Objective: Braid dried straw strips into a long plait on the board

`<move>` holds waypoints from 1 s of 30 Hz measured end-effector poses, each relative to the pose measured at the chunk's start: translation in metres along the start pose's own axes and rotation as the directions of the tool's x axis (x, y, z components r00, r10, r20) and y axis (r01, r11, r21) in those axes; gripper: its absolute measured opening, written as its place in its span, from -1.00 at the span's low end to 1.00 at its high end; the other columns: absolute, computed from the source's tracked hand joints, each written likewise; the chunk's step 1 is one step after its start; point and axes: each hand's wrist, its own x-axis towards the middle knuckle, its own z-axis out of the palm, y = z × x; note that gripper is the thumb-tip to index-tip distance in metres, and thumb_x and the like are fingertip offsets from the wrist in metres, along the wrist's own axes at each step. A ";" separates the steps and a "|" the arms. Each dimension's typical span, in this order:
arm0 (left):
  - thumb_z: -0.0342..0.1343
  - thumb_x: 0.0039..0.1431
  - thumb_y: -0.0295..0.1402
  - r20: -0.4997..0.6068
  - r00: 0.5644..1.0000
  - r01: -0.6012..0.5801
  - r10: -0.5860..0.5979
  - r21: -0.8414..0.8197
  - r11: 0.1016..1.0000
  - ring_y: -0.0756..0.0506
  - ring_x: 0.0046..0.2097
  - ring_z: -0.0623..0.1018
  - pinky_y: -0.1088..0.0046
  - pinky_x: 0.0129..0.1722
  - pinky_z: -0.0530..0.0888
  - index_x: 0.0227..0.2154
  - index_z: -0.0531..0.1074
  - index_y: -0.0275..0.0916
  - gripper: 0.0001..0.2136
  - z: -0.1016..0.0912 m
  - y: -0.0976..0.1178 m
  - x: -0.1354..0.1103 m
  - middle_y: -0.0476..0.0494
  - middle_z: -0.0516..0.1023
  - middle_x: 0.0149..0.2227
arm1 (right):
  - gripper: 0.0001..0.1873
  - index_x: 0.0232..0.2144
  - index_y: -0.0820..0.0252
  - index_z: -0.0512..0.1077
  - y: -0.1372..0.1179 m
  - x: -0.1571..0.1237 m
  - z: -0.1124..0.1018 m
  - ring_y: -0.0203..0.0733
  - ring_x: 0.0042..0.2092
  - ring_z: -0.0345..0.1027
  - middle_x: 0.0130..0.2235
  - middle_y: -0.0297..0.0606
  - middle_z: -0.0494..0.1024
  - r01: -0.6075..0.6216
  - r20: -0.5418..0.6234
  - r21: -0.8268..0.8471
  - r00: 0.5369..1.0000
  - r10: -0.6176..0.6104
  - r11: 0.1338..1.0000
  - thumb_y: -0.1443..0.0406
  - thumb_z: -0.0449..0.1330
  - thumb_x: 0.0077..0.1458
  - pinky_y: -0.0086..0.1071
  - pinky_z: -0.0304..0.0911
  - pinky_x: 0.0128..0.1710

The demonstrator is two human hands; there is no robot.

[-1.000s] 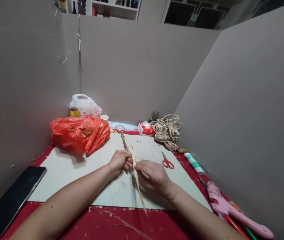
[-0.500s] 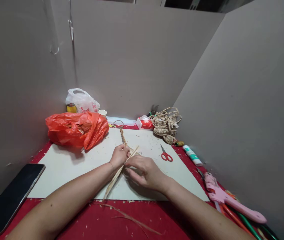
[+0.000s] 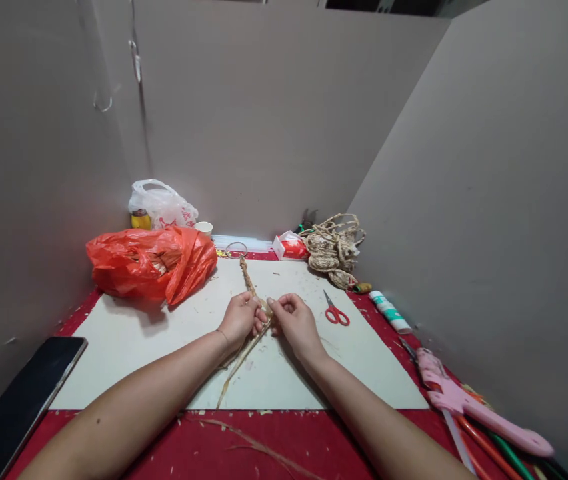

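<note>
A tan braid of dried plant fibre (image 3: pixel 247 275) runs over the white board (image 3: pixel 139 373), its far end fastened to a metal ring (image 3: pixel 237 250). My left hand (image 3: pixel 244 315) is closed on the near end of the braid. Just to the right, my right hand (image 3: pixel 291 323) pinches a pale strand (image 3: pixel 267 308) between thumb and finger. Another loose strand (image 3: pixel 239 368) trails below the hands toward the board's front edge. Red-handled scissors (image 3: pixel 337 312) lie to the right of my right hand.
An orange plastic bag (image 3: pixel 151 263) stands back left, with a phone (image 3: pixel 24 400) nearer. Back right are bundled twisted cords (image 3: pixel 331 247) and a red-white box (image 3: pixel 291 247). A white-green tube (image 3: pixel 390 312) and a pink glue gun (image 3: pixel 484 413) line the right side. Grey panels (image 3: pixel 264 120) enclose the table.
My right hand has moved up and turned, now pinching a strand beside the left hand. The strand that lay across the hands has swung down. My left hand keeps its grip.
</note>
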 end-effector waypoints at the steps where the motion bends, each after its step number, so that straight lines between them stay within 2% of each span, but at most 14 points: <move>1: -0.10 0.16 -0.36 0.010 1.000 0.008 -0.007 -0.010 1.000 0.12 -0.72 0.27 0.63 -0.73 0.12 -0.50 0.19 -0.24 -0.85 0.000 0.000 0.000 0.05 0.36 -0.67 | -0.59 -0.50 0.12 0.15 0.002 0.002 -0.003 -0.36 -0.71 0.09 -0.71 -0.53 0.24 -0.007 -0.026 -0.010 1.000 0.007 1.000 0.02 0.24 -0.15 -0.49 0.07 -0.75; 5: -0.03 0.12 -0.28 0.035 0.999 -0.011 0.011 -0.022 1.000 0.11 -0.69 0.29 0.62 -0.72 0.13 -0.50 0.20 -0.24 -0.83 -0.001 0.001 0.000 0.02 0.37 -0.64 | -0.68 -0.49 0.12 0.16 0.008 0.012 -0.011 -0.36 -0.73 0.08 -0.71 -0.50 0.28 -0.045 -0.018 -0.118 0.999 0.044 0.992 0.08 0.19 -0.12 -0.50 0.01 -0.76; 10: 0.03 0.07 -0.24 0.036 0.999 -0.034 0.034 -0.005 0.999 0.15 -0.72 0.08 0.62 -0.74 -0.02 -0.52 0.21 -0.24 -0.81 -0.002 0.002 0.002 0.13 0.20 -0.67 | -0.78 -0.44 0.18 0.25 0.012 0.019 -0.013 -0.35 -0.64 0.17 -0.66 -0.49 0.32 0.010 -0.055 -0.225 0.998 -0.023 0.974 0.30 0.18 -0.24 -0.50 0.07 -0.64; 14: 0.03 0.07 -0.23 -0.041 0.993 -0.106 0.109 0.070 0.992 0.14 -0.69 0.07 0.62 -0.71 0.00 -0.52 0.25 -0.24 -0.80 -0.004 0.000 0.006 0.16 0.07 -0.71 | -0.75 -0.38 0.20 0.29 0.003 0.021 -0.016 -0.33 -0.59 0.24 -0.61 -0.44 0.40 -0.023 -0.054 -0.047 0.998 0.020 0.999 0.32 0.19 -0.23 -0.48 0.13 -0.59; 17: 0.04 0.06 -0.23 -0.106 0.978 -0.167 0.182 0.131 0.977 0.12 -0.65 0.17 0.62 -0.66 0.12 -0.55 0.26 -0.26 -0.78 -0.004 0.000 0.007 0.12 0.16 -0.69 | -0.70 -0.34 0.24 0.34 -0.014 0.018 -0.020 -0.33 -0.56 0.29 -0.56 -0.39 0.43 -0.121 -0.034 0.185 0.991 0.130 0.975 0.34 0.24 -0.24 -0.47 0.20 -0.56; 20: 0.04 0.05 -0.21 -0.082 0.980 -0.174 0.182 0.100 0.980 0.09 -0.59 0.29 0.59 -0.59 0.24 -0.57 0.26 -0.28 -0.75 -0.002 0.000 0.007 0.02 0.31 -0.61 | -0.72 -0.38 0.25 0.36 -0.030 0.007 -0.019 -0.30 -0.51 0.37 -0.49 -0.28 0.50 -0.286 0.115 0.329 0.958 0.262 0.900 0.39 0.27 -0.26 -0.46 0.26 -0.55; 23: 0.04 0.05 -0.20 -0.063 0.980 -0.186 0.189 0.043 0.982 0.07 -0.57 0.31 0.57 -0.57 0.25 -0.56 0.25 -0.27 -0.75 0.000 -0.001 0.005 0.00 0.34 -0.59 | -0.76 -0.42 0.26 0.36 -0.035 -0.009 -0.010 -0.26 -0.48 0.41 -0.45 -0.22 0.52 -0.372 0.259 0.318 0.919 0.297 0.872 0.40 0.26 -0.25 -0.48 0.26 -0.58; 26: 0.04 0.04 -0.25 -0.111 0.971 -0.208 0.211 0.037 0.977 0.07 -0.57 0.28 0.57 -0.57 0.23 -0.57 0.22 -0.26 -0.78 -0.001 -0.003 0.004 0.05 0.28 -0.61 | -0.79 -0.44 0.26 0.37 -0.030 -0.021 0.002 -0.35 -0.56 0.32 -0.53 -0.34 0.45 -0.309 0.261 0.241 0.934 0.246 0.920 0.38 0.25 -0.25 -0.51 0.23 -0.64; 30: 0.01 0.05 -0.31 -0.180 0.946 -0.253 0.270 0.115 0.961 0.06 -0.54 0.28 0.57 -0.52 0.24 -0.59 0.21 -0.25 -0.81 -0.002 -0.004 0.006 0.06 0.25 -0.62 | -0.83 -0.47 0.24 0.35 -0.022 -0.027 0.009 -0.43 -0.65 0.16 -0.63 -0.47 0.32 -0.189 0.259 0.148 0.955 0.146 0.971 0.38 0.21 -0.25 -0.53 0.15 -0.67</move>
